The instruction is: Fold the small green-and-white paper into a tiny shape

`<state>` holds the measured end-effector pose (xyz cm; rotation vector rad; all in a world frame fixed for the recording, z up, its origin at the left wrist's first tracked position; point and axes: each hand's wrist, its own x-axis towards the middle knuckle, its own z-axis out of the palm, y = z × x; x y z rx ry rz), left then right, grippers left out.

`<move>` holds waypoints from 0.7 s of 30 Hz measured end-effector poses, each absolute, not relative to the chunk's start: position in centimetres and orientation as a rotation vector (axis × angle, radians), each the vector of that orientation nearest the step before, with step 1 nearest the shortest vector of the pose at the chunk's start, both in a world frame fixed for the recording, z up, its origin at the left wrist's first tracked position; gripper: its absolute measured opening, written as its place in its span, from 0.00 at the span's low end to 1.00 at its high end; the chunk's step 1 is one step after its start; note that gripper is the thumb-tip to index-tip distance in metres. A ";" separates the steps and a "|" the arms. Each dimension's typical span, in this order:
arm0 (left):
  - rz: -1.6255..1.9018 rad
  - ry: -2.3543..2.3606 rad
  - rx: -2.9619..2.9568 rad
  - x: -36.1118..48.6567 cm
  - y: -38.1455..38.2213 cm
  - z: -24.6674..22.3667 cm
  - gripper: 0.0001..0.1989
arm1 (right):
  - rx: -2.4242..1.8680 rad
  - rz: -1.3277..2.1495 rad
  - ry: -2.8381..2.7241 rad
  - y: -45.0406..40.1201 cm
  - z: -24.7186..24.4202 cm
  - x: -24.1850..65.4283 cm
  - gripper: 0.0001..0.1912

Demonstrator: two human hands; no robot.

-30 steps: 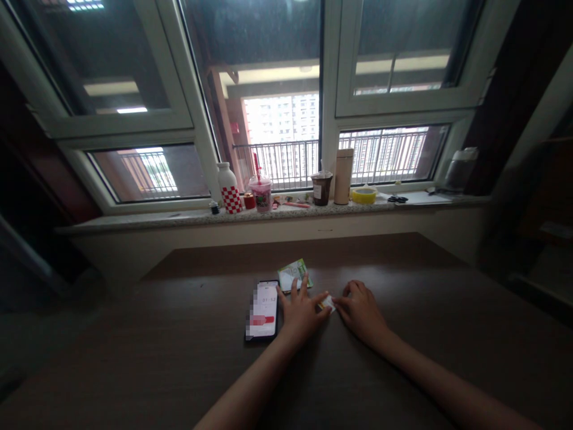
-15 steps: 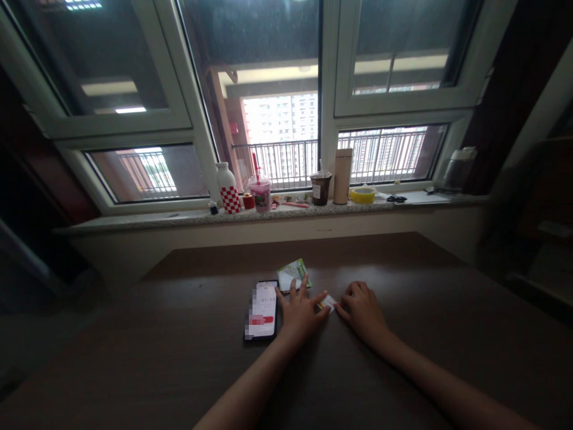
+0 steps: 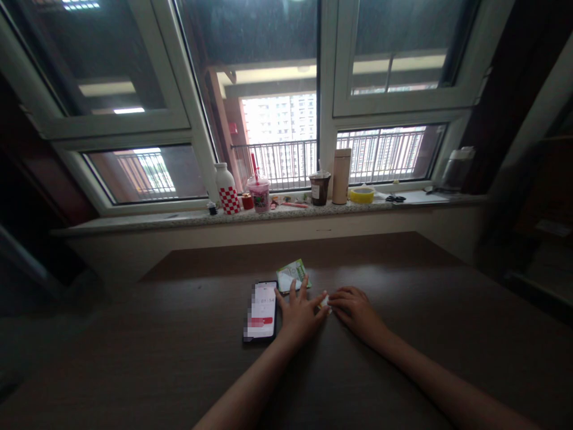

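Note:
A small white piece with a yellow edge point(image 3: 324, 303), perhaps folded paper, lies on the brown table between my two hands. My left hand point(image 3: 296, 309) has its thumb and index finger at the left side of this piece, gripping it against the table. Its other fingers spread towards a green-and-white flat packet or card point(image 3: 292, 276). From the right, my right hand point(image 3: 356, 307) pinches the piece's edge with its fingers drawn together, hiding part of it. Left of my left hand lies a black-edged phone point(image 3: 263, 310) with a running timer on its lit screen.
The table point(image 3: 179, 352) reaches toward a stone windowsill point(image 3: 188, 220). On the sill stand a red-checked white bottle point(image 3: 228, 191), a pink drink cup point(image 3: 259, 194), a dark drink cup point(image 3: 319, 190), a tan flask point(image 3: 341, 176), yellow tape point(image 3: 362, 195) and scissors point(image 3: 396, 199).
My right hand has shifted slightly left, its fingers now covering more of the small white piece. My left hand stays nearly still. The phone's timer has advanced.

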<state>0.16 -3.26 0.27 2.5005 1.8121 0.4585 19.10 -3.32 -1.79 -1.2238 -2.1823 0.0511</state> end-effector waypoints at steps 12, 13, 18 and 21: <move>0.471 1.808 2.474 0.2 -3.6 0.6 0.23 | -1.283 -0.005 -2.236 -3.9 -0.7 18.7 0.14; 0.479 1.815 2.475 0.3 -3.6 0.5 0.23 | -1.299 -0.022 -2.248 -4.1 -0.6 18.6 0.15; 0.505 1.828 2.514 0.2 -3.8 0.6 0.22 | -1.347 -0.111 -2.284 -4.7 0.0 18.3 0.18; 0.537 1.830 2.566 0.2 -4.0 0.9 0.19 | -1.360 -0.153 -2.282 -4.9 0.1 18.1 0.18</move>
